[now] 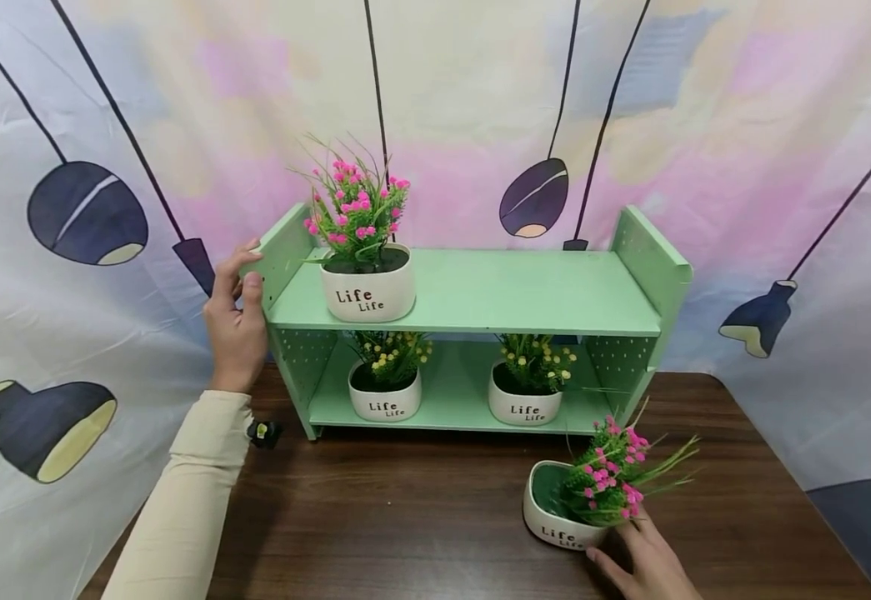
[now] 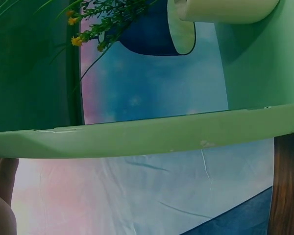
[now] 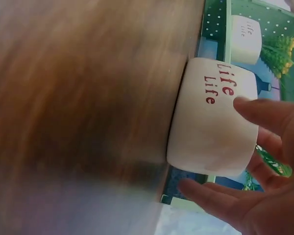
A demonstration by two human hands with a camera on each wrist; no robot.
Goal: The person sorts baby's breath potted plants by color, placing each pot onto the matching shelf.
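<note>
My left hand (image 1: 238,329) holds the left side panel of a light green two-tier shelf (image 1: 510,287), thumb near its front edge. Part of that hand (image 2: 2,196) shows in the left wrist view. On the table in front of the shelf's right end stands a white flowerpot (image 1: 563,512) lettered "Life Life", with pink artificial flowers (image 1: 615,471) leaning right. My right hand (image 1: 648,558) reaches round the pot's right end. In the right wrist view, the thumb lies across the front of the flowerpot (image 3: 210,122) and other fingers pass beside and behind it.
Another pink-flowered pot (image 1: 367,287) stands at the left of the upper tier. Two yellow-flowered pots, left (image 1: 386,400) and right (image 1: 525,404), stand on the lower tier. The dark wooden table (image 1: 405,517) meets a lamp-patterned curtain (image 1: 465,108) behind.
</note>
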